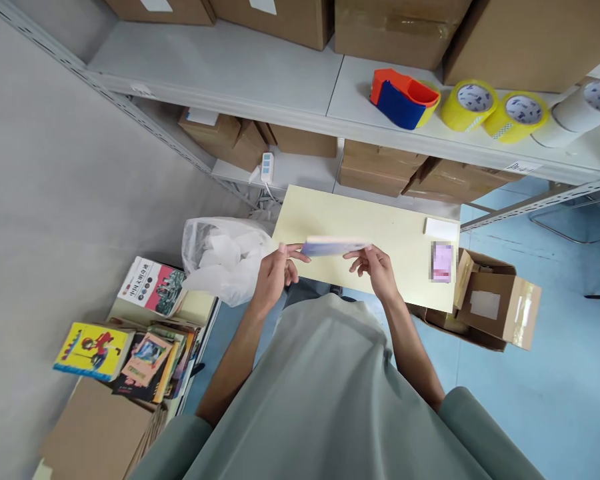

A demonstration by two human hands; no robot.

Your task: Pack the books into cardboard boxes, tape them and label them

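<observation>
Both my hands hold a thin book (pixel 333 247) flat and edge-on over a small pale yellow table (pixel 380 223). My left hand (pixel 275 273) pinches the book's left end between thumb and fingers. At the right end, my right hand (pixel 377 267) grips it with curled fingers. The book's spine looks bluish with a pale top.
A white card (pixel 441 229) and a pink item (pixel 442 261) lie on the table's right side. An open cardboard box (pixel 495 307) stands right of the table, a white plastic bag (pixel 225 257) left of it. Stacked books (pixel 130 347) sit lower left. Tape rolls (pixel 495 107) and a tape dispenser (pixel 403 98) rest on the shelf.
</observation>
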